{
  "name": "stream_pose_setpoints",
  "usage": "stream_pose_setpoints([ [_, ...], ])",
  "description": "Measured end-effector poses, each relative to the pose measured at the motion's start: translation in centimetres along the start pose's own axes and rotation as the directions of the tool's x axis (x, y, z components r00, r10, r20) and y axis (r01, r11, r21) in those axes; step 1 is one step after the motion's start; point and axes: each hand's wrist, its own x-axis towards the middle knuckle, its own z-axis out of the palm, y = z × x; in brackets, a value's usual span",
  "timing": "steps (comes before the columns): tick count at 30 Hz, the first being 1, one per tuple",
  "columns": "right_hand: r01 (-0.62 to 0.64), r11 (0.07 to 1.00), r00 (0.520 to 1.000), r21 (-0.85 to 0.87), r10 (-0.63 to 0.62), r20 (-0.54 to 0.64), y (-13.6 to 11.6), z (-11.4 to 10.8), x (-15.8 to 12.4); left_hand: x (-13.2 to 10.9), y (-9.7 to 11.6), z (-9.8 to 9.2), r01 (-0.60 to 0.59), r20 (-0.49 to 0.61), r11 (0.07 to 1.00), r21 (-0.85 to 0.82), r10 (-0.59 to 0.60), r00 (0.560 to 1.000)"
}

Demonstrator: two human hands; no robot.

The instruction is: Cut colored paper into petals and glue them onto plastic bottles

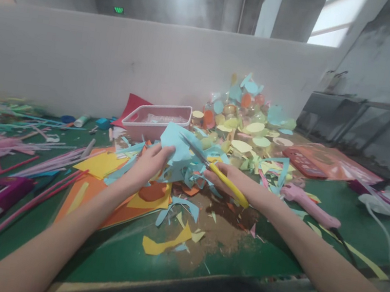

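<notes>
Light blue paper sheet [176, 148] is gripped by the left hand [150, 161], fingers closed over its left edge, held just above the desk [119, 252] mid-surface. Yellow-handled scissors [218, 172] are held by the right hand [229, 178], fingers wrapped through the handles; blades are parted and set into the sheet's top edge. Paper scraps (blue, yellow, orange) are spread beneath. A pink tray [158, 120] is located behind, towards the far edge.
</notes>
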Motion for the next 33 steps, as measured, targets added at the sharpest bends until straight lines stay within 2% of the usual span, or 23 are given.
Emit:
stream_pose_setpoints([
  [5,0.042,0.996,0.999,-0.077,-0.042,-0.001,0.5,0.1,-0.1,-0.2,0.2,0.2,0.028,0.067,0.991,-0.128,-0.02,0.998],
  [9,0.037,0.993,0.999,-0.114,-0.038,-0.003,0.4,-0.1,-0.5,-0.3,0.2,0.2,0.062,0.106,0.995,-0.072,-0.055,0.993],
  [12,0.029,0.993,1.0,-0.118,-0.027,0.012,0.5,-0.2,-0.4,-0.3,0.2,0.0,0.018,0.124,0.999,-0.029,-0.014,0.992],
  [16,0.027,0.998,1.0,-0.057,-0.027,0.006,0.7,-0.1,-0.1,-0.4,0.5,-0.2,-0.039,0.087,0.999,0.005,0.039,0.995],
  [21,0.011,1.0,1.0,0.027,-0.011,0.012,-0.2,-0.2,-0.2,-0.6,1.0,-0.3,-0.073,0.111,0.997,0.021,0.07,0.991],
  [25,-0.022,0.999,1.0,0.039,0.022,0.013,-0.9,-0.3,-0.5,-0.2,0.5,-0.5,-0.098,0.121,0.995,0.032,0.093,0.988],
  [33,0.095,0.995,0.994,-0.038,-0.092,0.053,0.2,-0.4,-0.5,0.5,-0.1,-1.2,-0.129,0.15,0.988,0.089,0.115,0.982],
])
